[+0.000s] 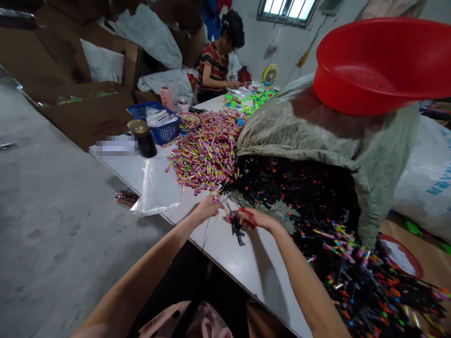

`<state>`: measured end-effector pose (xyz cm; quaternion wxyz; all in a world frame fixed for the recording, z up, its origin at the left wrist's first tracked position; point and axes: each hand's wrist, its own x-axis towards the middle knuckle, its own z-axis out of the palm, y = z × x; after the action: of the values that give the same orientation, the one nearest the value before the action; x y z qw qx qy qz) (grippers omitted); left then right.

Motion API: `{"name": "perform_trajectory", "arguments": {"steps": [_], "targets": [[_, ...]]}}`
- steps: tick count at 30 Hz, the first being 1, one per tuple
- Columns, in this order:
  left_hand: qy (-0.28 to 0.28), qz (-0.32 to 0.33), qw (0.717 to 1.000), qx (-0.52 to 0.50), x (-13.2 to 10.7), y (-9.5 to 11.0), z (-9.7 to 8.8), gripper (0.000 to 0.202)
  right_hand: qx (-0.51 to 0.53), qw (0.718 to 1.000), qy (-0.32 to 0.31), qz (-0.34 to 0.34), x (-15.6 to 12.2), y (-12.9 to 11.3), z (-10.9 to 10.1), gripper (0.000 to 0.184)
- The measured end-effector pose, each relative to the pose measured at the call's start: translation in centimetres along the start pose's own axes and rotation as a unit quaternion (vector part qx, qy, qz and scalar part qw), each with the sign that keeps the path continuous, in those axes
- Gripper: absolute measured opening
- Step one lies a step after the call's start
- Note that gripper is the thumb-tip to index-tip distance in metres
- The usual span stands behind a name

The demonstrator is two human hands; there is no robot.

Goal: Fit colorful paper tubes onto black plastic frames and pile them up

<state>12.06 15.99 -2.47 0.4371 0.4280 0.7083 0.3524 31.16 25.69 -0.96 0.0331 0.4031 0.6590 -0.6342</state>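
Observation:
My left hand (207,209) is closed, with a small pink piece (216,199) at its fingertips. Thin strands hang below it over the white table (225,256). Red-handled scissors (249,218) are in my right hand (262,220), their blades pointing toward my left hand. Just under the scissors is a small black toy gun (238,231); whether it hangs from a strand or rests on the table I cannot tell. Beyond my hands lies a heap of small pink and yellow tubes (206,155). Black plastic pieces (303,188) spill from a sack on the right.
A red basin (366,101) sits on the woven sack (282,126). Clear plastic bags (160,185), a dark-filled jar (143,141) and a blue basket (167,129) stand at the left edge. Across the table, a person in a striped shirt (211,65) works beside green pieces (252,99).

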Motion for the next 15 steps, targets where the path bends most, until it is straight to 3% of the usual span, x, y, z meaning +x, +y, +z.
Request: {"name": "perform_trajectory", "arguments": {"steps": [3, 6, 9, 11, 13, 14, 15], "targets": [[-0.040, 0.012, 0.996, -0.080, 0.1, 0.7, 0.5, 0.023, 0.059, 0.998, 0.008, -0.024, 1.2, -0.5, 0.8, 0.059], [-0.048, 0.018, 0.992, -0.112, 0.0, 1.3, 0.8, 0.022, 0.110, 0.990, 0.073, -0.041, 2.4, -0.9, 1.4, 0.059], [-0.024, 0.018, 0.993, -0.114, -0.9, 1.4, -1.0, 0.018, 0.141, 0.981, 0.122, -0.044, 2.7, -1.4, 1.9, 0.060], [-0.008, 0.032, 0.996, -0.084, -2.6, 0.5, -4.6, 0.013, 0.168, 0.976, 0.122, -0.067, 2.0, -2.0, 2.4, 0.059], [0.016, 0.040, 0.999, -0.033, -5.8, -1.5, -9.9, 0.007, 0.217, 0.961, 0.131, -0.113, 1.1, -2.6, 2.9, 0.058], [0.052, 0.027, 0.998, -0.010, -8.2, -2.8, -12.9, 0.007, 0.230, 0.956, 0.129, -0.128, 0.7, -2.8, 3.0, 0.059], [0.137, -0.012, 0.991, 0.004, -11.1, -4.1, -15.7, 0.009, 0.233, 0.953, 0.132, -0.140, 0.4, -2.9, 3.2, 0.060]]}}
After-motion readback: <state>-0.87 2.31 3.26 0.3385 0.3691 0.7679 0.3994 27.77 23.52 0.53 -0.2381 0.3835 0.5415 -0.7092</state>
